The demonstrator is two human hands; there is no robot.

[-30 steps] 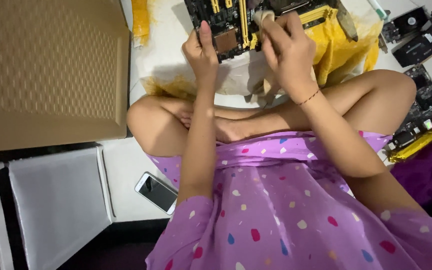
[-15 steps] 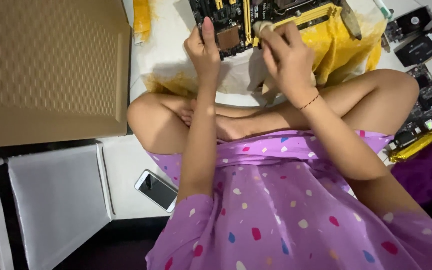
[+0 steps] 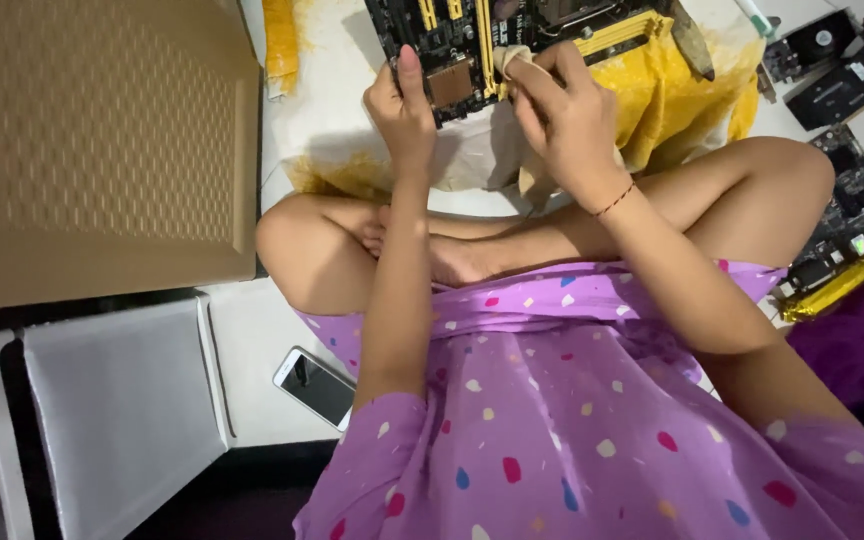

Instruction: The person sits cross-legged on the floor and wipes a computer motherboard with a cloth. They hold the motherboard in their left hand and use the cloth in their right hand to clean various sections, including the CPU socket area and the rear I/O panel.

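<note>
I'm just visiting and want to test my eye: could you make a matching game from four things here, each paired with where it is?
1 circuit board
2 phone
3 cardboard box
4 cloth

a on the floor beside the knee
b pinched in the right hand
c far left
d steadied by the left hand

Pairs: 1-d, 2-a, 3-c, 4-b

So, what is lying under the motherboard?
Under the motherboard lies a yellow-stained white cloth on the white floor. The board and both hands hide the cloth's middle.
</note>
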